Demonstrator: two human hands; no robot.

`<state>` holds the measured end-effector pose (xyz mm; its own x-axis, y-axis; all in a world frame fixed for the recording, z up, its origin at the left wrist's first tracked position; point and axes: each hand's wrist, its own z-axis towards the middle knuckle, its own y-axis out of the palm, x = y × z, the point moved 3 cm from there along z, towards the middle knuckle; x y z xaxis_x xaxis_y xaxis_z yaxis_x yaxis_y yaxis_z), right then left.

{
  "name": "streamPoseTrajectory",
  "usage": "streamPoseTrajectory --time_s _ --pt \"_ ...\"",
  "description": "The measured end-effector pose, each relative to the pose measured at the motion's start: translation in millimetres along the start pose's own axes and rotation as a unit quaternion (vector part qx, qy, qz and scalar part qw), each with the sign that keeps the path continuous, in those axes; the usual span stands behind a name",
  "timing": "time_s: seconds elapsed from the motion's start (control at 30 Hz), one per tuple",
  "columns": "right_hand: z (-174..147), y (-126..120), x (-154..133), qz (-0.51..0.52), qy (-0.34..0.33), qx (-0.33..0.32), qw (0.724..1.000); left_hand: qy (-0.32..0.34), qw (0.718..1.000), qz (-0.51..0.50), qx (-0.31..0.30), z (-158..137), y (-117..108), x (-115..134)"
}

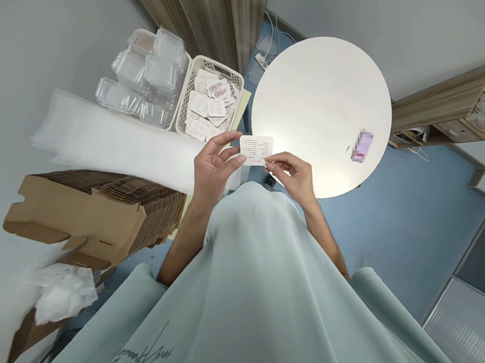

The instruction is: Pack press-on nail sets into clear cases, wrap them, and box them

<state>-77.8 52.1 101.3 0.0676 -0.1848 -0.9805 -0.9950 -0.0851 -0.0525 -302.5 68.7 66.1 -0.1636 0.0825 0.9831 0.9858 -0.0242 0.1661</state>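
Note:
Between my two hands is a small white card [256, 149] with rounded corners and lines of printed text, its face turned up toward me. My left hand [217, 161] pinches its left side with thumb and fingers. At the lower right corner, the fingertips of my right hand [293, 173] are closed on the card too. Behind it lies the near edge of a round white table [321, 98]. Left of the table, a white basket [182, 115] holds many similar printed cards [208, 105].
A second basket of clear plastic boxes [150, 77] stands at the left. White sheets [117, 141] and a stack of folded brown cardboard boxes [97, 205] lie nearer me. A blurred purple item [363, 146] rests on the table. A power strip [261, 61] is on the floor behind.

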Motion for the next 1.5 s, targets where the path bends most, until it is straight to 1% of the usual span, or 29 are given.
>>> streamPoseTrajectory --time_s 0.2,0.3,0.37,0.47,0.57,0.7,0.87,1.03,1.17,1.3,1.43,1.5 --pt "-3 0 7 0.010 0.003 0.015 1.000 -0.008 1.000 0.007 0.001 -1 6 3" --pt "-1 -3 8 0.005 0.007 0.024 1.000 -0.008 0.999 0.034 0.007 -2 10 9" --pt "0 -6 6 -0.004 0.008 0.039 0.999 0.009 0.998 0.055 0.018 -3 12 13" --pt "2 -11 0 -0.009 -0.001 0.059 0.998 0.065 0.994 0.079 0.028 -3 14 19" --pt "1 -13 -8 0.011 0.000 0.044 0.999 0.108 0.989 0.099 0.017 -4 15 21" --pt "-1 -11 -12 0.027 0.029 0.026 0.999 0.118 0.986 0.116 0.004 -5 15 19" --pt "-2 -7 -10 0.039 0.041 0.027 0.998 0.098 0.990 0.096 -0.005 -7 14 16" --pt "-5 -2 -6 0.045 0.027 0.018 0.998 0.033 0.997 0.052 0.040 -4 11 8" --pt "-8 1 1 0.042 0.043 0.010 0.998 -0.005 0.999 0.024 0.035 -1 7 -4" --pt "-9 2 12 0.056 0.058 0.020 0.997 -0.017 0.999 0.016 0.026 1 4 -10" --pt "-10 4 22 0.072 0.060 0.028 0.995 -0.017 0.999 0.032 0.025 1 7 -6" --pt "-10 4 26 0.066 0.066 0.028 0.995 -0.033 0.998 0.044 0.020 1 11 -4"
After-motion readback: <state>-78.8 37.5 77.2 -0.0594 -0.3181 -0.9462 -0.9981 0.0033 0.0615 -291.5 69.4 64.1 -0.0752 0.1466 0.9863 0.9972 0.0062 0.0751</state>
